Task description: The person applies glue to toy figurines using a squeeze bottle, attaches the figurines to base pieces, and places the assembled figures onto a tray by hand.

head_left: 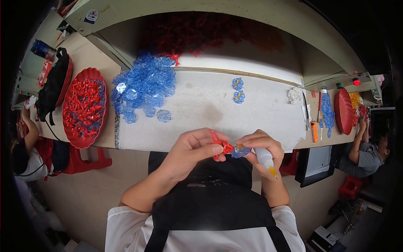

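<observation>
Over the front edge of the worktable, my left hand (189,147) is closed, pinching a small red plastic piece (226,147) between thumb and fingers. My right hand (268,147) grips a blue translucent flower-shaped piece (240,152) by its edge, close against the red one; whether they touch I cannot tell. The same hand also holds a white squeeze bottle (263,157), its yellowish needle tip pointing down. Farther back on the white surface lie two more blue pieces (238,90) with yellowish marks. A large heap of blue flower-shaped pieces (147,86) rests to the left.
Under the shelf (210,12) lie many red pieces (197,33). A red oval tray (67,122) of red and blue parts stands left. An orange tool (314,131) and more blue parts (326,109) lie right. People (365,153) work at both sides.
</observation>
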Available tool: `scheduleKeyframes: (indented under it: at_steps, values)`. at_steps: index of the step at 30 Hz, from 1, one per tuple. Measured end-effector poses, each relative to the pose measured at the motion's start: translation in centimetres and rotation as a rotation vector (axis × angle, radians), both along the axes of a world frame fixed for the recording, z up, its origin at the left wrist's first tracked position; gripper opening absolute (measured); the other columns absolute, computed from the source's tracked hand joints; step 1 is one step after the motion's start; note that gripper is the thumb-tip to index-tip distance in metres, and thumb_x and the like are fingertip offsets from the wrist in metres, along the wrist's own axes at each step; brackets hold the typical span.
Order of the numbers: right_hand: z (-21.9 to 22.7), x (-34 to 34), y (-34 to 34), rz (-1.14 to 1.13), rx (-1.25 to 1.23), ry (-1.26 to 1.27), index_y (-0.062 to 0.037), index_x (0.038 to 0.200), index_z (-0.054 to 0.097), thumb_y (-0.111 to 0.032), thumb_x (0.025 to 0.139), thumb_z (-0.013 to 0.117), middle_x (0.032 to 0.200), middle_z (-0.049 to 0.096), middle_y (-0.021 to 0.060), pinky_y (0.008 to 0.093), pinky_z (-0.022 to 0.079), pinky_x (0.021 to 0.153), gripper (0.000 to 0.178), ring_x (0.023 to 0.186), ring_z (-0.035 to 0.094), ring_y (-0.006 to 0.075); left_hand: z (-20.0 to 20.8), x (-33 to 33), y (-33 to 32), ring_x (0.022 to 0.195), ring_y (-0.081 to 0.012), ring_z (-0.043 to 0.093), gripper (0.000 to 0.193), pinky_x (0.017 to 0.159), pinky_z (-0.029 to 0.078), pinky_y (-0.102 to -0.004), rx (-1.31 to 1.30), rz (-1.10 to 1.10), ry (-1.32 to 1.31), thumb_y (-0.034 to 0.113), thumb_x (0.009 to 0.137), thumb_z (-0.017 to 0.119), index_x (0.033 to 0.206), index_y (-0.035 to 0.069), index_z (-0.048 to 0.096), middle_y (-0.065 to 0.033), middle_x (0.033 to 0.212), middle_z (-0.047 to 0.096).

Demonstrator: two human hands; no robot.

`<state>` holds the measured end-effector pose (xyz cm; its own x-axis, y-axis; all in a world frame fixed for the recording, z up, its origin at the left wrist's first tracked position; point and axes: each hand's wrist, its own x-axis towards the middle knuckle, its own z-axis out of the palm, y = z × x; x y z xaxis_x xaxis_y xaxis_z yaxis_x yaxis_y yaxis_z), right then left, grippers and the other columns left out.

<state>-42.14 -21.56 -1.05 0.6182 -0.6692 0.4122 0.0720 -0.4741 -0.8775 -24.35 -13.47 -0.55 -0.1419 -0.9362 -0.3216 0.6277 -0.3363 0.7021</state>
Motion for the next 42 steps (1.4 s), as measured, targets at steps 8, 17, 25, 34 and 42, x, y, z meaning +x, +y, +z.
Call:
scheduleKeyframes:
  at_steps: [8, 17, 25, 34, 42]
  values:
    - [0.1, 0.1, -0.2, 0.021, -0.109, 0.007, -0.0034, 0.081, 0.061, 0.001, 0.06, 0.069, 0.083, 0.062, 0.0106, 0.0248, 0.042, 0.054, 0.023, 0.063, 0.057, 0.0179, -0.1, 0.1, -0.1, 0.071, -0.0109, 0.057, 0.022, 0.068, 0.046, -0.0216, -0.02, -0.051, -0.019, 0.007, 0.081, 0.055, 0.101, -0.003, 0.054, -0.0081, 0.084, 0.06]
    - [0.9, -0.2, -0.6, 0.08, -0.222, 0.1, -0.0027, 0.081, 0.062, 0.002, 0.06, 0.068, 0.082, 0.062, 0.0107, 0.0244, 0.045, 0.053, 0.023, 0.064, 0.058, 0.0189, -0.6, 0.3, -0.5, 0.069, -0.0108, 0.056, 0.021, 0.065, 0.047, -0.0216, 0.009, -0.102, -0.04, 0.008, 0.081, 0.055, 0.098, -0.003, 0.056, -0.0083, 0.083, 0.061]
    - [2.2, -0.3, -1.1, 0.168, -0.243, 0.199, -0.0017, 0.078, 0.063, 0.0, 0.059, 0.068, 0.08, 0.062, 0.0112, 0.0246, 0.046, 0.053, 0.02, 0.065, 0.06, 0.0193, -0.7, 0.5, -1.0, 0.066, -0.0107, 0.056, 0.023, 0.063, 0.046, -0.021, 0.058, -0.177, -0.053, 0.011, 0.08, 0.057, 0.098, -0.003, 0.056, -0.008, 0.08, 0.06]
    - [3.1, -0.8, -1.5, 0.285, -0.262, 0.278, -0.0007, 0.081, 0.062, 0.001, 0.058, 0.067, 0.082, 0.061, 0.0098, 0.0251, 0.046, 0.055, 0.023, 0.065, 0.058, 0.0188, -0.4, 0.5, -1.7, 0.066, -0.0118, 0.057, 0.025, 0.062, 0.046, -0.0209, 0.061, -0.284, -0.089, 0.013, 0.079, 0.059, 0.097, -0.005, 0.056, -0.0099, 0.08, 0.061]
    - [3.3, -1.3, -1.7, 0.353, -0.243, 0.304, 0.0013, 0.083, 0.061, 0.002, 0.058, 0.065, 0.083, 0.06, 0.0095, 0.0261, 0.046, 0.056, 0.025, 0.066, 0.056, 0.0199, -0.8, 0.1, -2.1, 0.066, -0.0124, 0.057, 0.026, 0.061, 0.045, -0.021, 0.09, -0.32, -0.064, 0.014, 0.077, 0.061, 0.095, -0.005, 0.056, -0.0103, 0.08, 0.06]
